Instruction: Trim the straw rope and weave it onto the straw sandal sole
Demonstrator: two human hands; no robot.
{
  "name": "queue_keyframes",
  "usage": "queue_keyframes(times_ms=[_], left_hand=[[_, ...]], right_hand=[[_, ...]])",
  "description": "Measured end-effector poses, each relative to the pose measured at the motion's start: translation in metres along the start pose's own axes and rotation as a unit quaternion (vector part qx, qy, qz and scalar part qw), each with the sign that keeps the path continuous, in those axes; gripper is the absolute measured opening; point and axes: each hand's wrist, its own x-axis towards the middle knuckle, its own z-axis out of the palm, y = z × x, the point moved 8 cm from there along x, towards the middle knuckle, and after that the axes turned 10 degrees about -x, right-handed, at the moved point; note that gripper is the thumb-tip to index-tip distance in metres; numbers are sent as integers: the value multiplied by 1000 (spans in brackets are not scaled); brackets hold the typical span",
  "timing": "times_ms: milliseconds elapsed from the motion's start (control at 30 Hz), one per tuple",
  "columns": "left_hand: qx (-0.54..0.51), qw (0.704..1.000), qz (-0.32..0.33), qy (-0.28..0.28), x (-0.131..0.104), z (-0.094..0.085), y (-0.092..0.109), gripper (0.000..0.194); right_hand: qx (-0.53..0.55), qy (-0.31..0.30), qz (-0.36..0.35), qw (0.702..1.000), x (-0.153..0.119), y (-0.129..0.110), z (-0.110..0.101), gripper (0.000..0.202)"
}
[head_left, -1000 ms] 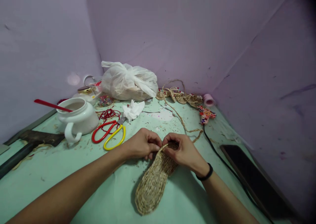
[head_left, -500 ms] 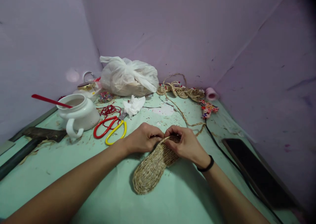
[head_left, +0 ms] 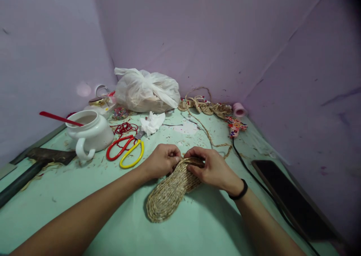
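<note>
A woven straw shoe sole [head_left: 166, 197] tilts up from the green tabletop, its rounded end toward me. My left hand [head_left: 165, 160] pinches its upper left edge, thumb against curled fingers. Opposite it, my right hand [head_left: 210, 167] grips the far part of the sole, thumb on the near face and fingers over the top rim. A braided straw strip [head_left: 194, 160] runs along that rim between the hands. Behind the right hand, a braided straw cord [head_left: 210, 137] trails back across the table. The sole's far end is hidden by my right hand.
Scissors [head_left: 131, 152] with red and yellow handles, a white pot [head_left: 91, 135] and a hammer [head_left: 36, 165] lie left. A tied plastic bag [head_left: 146, 92] and straw sandals [head_left: 208, 107] line the wall. At right are a phone [head_left: 293, 199] and a black cable [head_left: 256, 181].
My left hand has shifted slightly down along the edge. The right hand's fingers have spread over the rim, and the sole's rounded end has moved a little left.
</note>
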Motion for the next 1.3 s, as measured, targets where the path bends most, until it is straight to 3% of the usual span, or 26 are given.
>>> queue_keyframes(times_ms=[300,400,467,500,600,733,833,900,967,1033,1067,1133,1200,1267,1300], left_hand=[[-56,995,-79,-6,3,-1,-16,6],[66,991,35,109,-2,-23,8,18],[192,957,137,169,-14,-28,34,18],[239,943,162,168,-18,-25,41,16],[277,947,119,113,-21,-11,36,19],[235,966,55,91,-17,-4,20,16],[142,985,22,94,-11,-7,9,11],[52,992,-20,113,-8,-13,-2,7],[-20,989,-51,140,-7,-20,-12,4],[-55,983,-53,170,-7,-27,-16,5],[-63,980,-46,183,-8,-30,-17,6],[-86,974,-31,209,-9,-33,-17,9],[-104,969,-16,225,-11,-33,-16,12],[-115,967,-7,227,-13,-28,-13,14],[-115,969,-4,219,-14,-26,-12,16]], right_hand=[[63,-4,-3,998,0,4,1,22],[71,0,0,997,1,6,2,23],[75,8,0,997,1,7,2,25],[76,13,0,997,1,7,2,26],[77,27,-2,997,0,7,3,29],[65,39,-13,997,0,1,-2,37],[65,123,-21,990,-4,-2,-26,47],[102,223,16,969,-13,8,-49,42],[179,320,93,925,-30,31,-63,31],[273,389,162,865,-47,54,-63,27],[323,393,188,840,-53,62,-56,27],[422,312,239,817,-51,69,-27,30],[495,179,266,808,-43,57,8,37],[538,84,233,806,-34,35,32,41],[549,71,207,807,-30,27,36,40]])
